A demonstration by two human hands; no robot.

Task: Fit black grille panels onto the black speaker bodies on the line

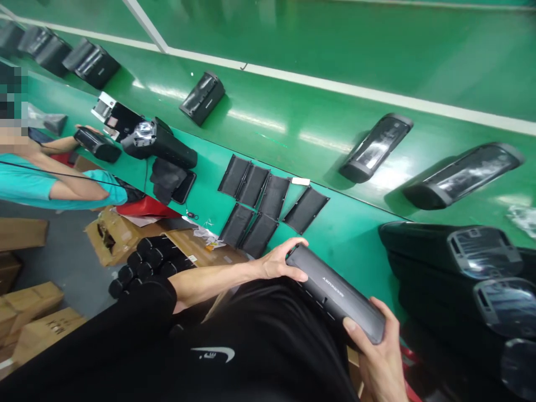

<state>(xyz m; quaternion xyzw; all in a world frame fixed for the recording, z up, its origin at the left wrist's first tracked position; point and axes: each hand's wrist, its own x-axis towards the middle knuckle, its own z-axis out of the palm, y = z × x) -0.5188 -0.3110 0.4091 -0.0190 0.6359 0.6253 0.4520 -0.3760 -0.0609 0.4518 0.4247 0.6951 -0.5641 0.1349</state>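
A black speaker (335, 290) with pale lettering lies tilted between my hands, close to my body and above the table's near edge. My left hand (287, 262) grips its upper left end, thumb on the front face. My right hand (377, 340) is wrapped around the lower right end, its thumb on the near side. The underside of the speaker is hidden. Just beyond my left hand, several flat black panels (274, 195) lie in two rows on the green table (335, 234).
Several black speakers (377, 148) stand on the green surface behind the table. More dark units with clear film (481, 251) are stacked at right. At left, a co-worker in a turquoise sleeve (25, 181) holds another speaker (98, 144). Cardboard boxes (111, 237) sit below.
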